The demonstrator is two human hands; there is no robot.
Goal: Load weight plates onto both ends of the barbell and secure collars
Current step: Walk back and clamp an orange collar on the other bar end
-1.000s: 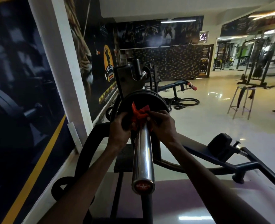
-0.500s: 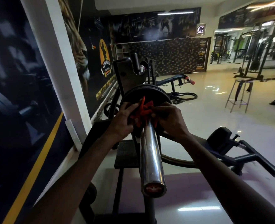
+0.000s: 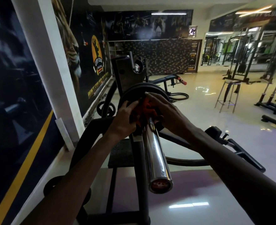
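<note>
The chrome barbell sleeve points toward me, its end cap near the bottom centre. Black weight plates sit on the sleeve's far end, against the rack. A red collar is on the sleeve right against the plates. My left hand grips the collar from the left. My right hand covers it from the right and above, fingers reaching over its top. Much of the collar is hidden by my fingers.
A black bench frame runs under my right arm. A wall with posters and a white pillar stands close on the left. A small plate leans by the wall. A stool and machines stand on the glossy floor to the right.
Both hands have closed further over the red collar, and my right fingers now cover its top. The collar's upright handles, visible before, are now mostly hidden. My view has shifted slightly.
</note>
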